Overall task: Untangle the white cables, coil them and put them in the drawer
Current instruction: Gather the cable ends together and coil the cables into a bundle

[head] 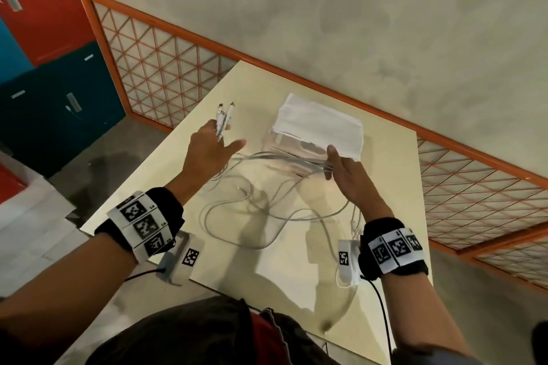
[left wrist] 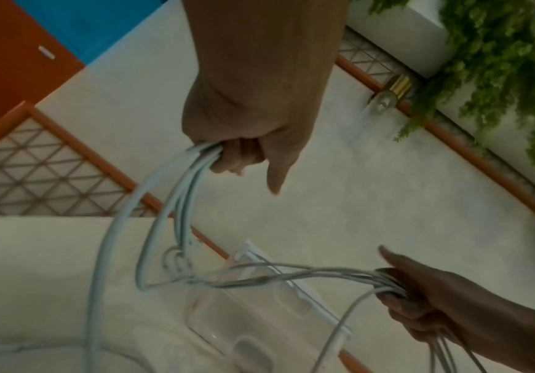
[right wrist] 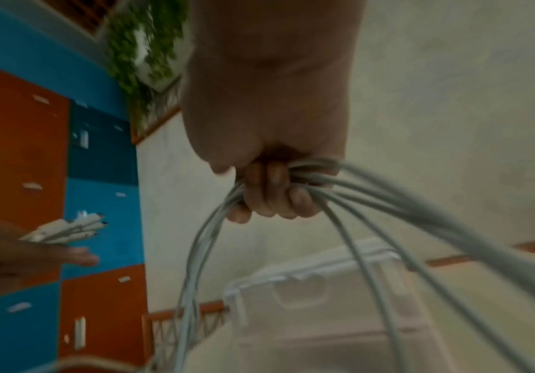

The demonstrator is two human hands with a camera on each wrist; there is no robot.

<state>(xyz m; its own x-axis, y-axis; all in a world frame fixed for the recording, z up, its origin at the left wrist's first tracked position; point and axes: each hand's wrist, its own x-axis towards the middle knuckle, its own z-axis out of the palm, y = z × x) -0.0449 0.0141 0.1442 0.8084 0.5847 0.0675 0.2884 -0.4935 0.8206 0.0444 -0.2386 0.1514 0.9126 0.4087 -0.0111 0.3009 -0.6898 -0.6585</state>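
Several white cables (head: 267, 210) lie in loose tangled loops on the cream table (head: 385, 187). My left hand (head: 207, 151) is raised over the table's left part and grips the cables near their plug ends (head: 224, 115), which stick out past my fingers. The left wrist view shows my left hand's fingers (left wrist: 237, 159) curled round the strands (left wrist: 176, 202). My right hand (head: 344, 169) grips a bunch of the same cables further along, fingers (right wrist: 272, 199) closed round them (right wrist: 371, 199). Behind the hands stands a clear plastic drawer box (head: 296, 148) with a white cloth (head: 320, 127) on top.
An orange-framed lattice panel (head: 157, 68) runs behind the table along the wall. Red and blue cabinet doors (head: 59, 98) stand at the left. A green hanging plant (left wrist: 499, 63) and a small glass bottle (left wrist: 387, 93) show in the left wrist view.
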